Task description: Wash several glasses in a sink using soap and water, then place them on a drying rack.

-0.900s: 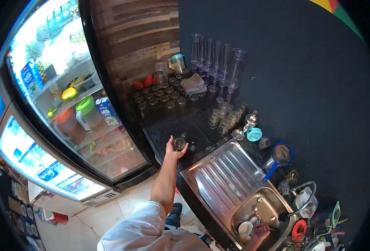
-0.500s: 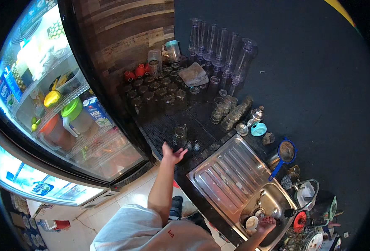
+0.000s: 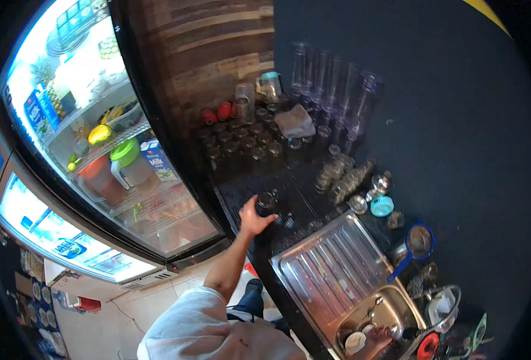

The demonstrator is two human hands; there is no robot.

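Note:
My left hand (image 3: 254,219) reaches over the black ribbed drainboard and is curled around the near side of a clear glass mug (image 3: 266,201). The thumb lies on one side of it and the fingers on the other. At the lower right my right hand (image 3: 378,339) is low over the steel sink basin (image 3: 391,298), its fingers bunched and partly blurred. What they hold, if anything, I cannot make out. Close beside it is a small white cup (image 3: 355,342); whether the hand touches it is unclear. A spoon-like metal piece (image 3: 371,313) lies in the basin.
Upturned glasses (image 3: 247,143) crowd the back of the counter, with a grey cloth (image 3: 295,122) and tall clear tubes (image 3: 331,78) behind. A blue-rimmed strainer (image 3: 419,241) and faucet hose (image 3: 455,300) flank the sink. A glass-door fridge (image 3: 175,198) stands left.
My left hand has moved forward onto the glass mug and closed around it. My right hand stays over the sink beside the white cup. The whole view has shifted slightly.

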